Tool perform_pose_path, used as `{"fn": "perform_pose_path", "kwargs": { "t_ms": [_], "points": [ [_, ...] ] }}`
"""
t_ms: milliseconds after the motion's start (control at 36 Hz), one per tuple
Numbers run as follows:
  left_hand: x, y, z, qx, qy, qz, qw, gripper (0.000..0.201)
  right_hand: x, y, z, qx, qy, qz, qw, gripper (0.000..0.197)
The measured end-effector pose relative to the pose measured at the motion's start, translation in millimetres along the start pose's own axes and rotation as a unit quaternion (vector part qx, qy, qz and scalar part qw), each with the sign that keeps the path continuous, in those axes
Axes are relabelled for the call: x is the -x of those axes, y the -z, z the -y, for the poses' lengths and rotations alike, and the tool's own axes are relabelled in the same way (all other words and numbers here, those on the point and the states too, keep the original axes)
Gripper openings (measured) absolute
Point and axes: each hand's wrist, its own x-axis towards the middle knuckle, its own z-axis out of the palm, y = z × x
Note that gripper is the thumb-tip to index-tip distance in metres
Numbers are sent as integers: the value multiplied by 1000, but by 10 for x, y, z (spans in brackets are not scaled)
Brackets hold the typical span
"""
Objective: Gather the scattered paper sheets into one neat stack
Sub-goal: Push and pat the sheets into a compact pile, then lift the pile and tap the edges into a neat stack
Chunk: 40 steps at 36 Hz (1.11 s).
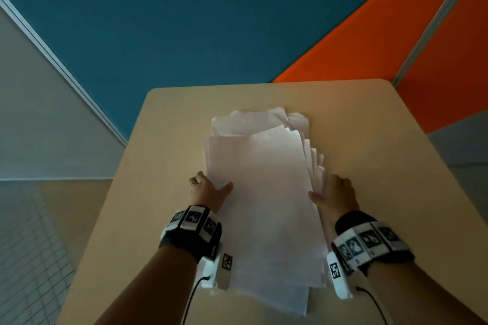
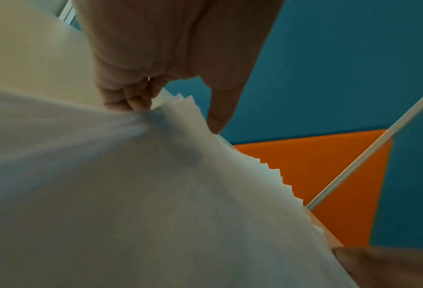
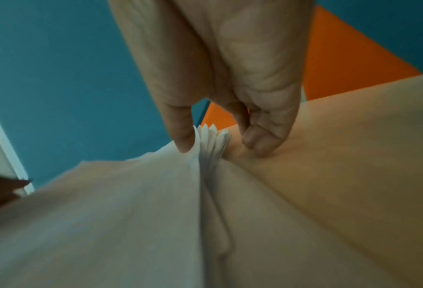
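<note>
A loose stack of white paper sheets (image 1: 264, 206) lies lengthwise on the beige table (image 1: 171, 140), its far and right edges fanned and uneven. My left hand (image 1: 208, 188) holds the stack's left edge, thumb on top, fingers curled at the edge. My right hand (image 1: 332, 192) holds the right edge the same way. In the left wrist view the left hand (image 2: 173, 117) pinches the sheets (image 2: 156, 194). In the right wrist view the right hand (image 3: 221, 146) has its thumb on the stack (image 3: 106, 214) and curled fingers beside the fanned edges, on the table (image 3: 341, 155).
A blue partition (image 1: 184, 21) stands behind the table's far edge and an orange one (image 1: 369, 47) at the far right. A grey wall (image 1: 39, 113) and the floor (image 1: 31, 245) lie left of the table. Bare tabletop flanks the stack.
</note>
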Motion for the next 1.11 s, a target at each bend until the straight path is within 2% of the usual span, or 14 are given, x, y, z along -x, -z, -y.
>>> {"fn": "perform_pose_path", "kwargs": {
  "t_ms": [111,250,306,417,528,611,667,722,778,833,944,1028,1111],
  "points": [
    [-152,-104,-183,26,42,9,999,70,-92,-143,206,-87,-13,-14,996,77],
    [-327,-34,-137,85,58,36,994,55,-173,-125,231,-175,-70,-22,982,55],
    [-335,-1,-99,119,57,63,989,56,-196,-113,212,-190,-62,4,980,49],
    [-323,10,-19,232,48,104,966,71,-164,-111,199,-234,-38,30,971,43],
    [-203,17,68,347,40,134,927,35,-14,-117,165,-305,-7,41,952,36],
    [-64,41,161,399,33,170,901,18,139,-85,155,-344,5,59,937,38],
    [39,90,205,416,26,181,891,14,246,-64,160,-343,20,51,938,39],
    [124,134,223,426,6,176,887,19,348,-29,182,-334,37,30,941,42],
    [190,176,216,415,-24,155,896,17,479,41,226,-328,60,10,943,44],
    [292,267,168,406,-63,130,902,16,624,137,275,-326,84,-14,941,46],
    [621,540,-13,410,-158,81,894,22,959,359,384,-329,126,-85,932,45],
    [906,779,-200,418,-228,58,878,25,1265,560,507,-366,162,-127,908,43],
    [1226,1038,-396,432,-289,45,853,19,1595,796,633,-406,210,-157,875,32]
  ]
}}
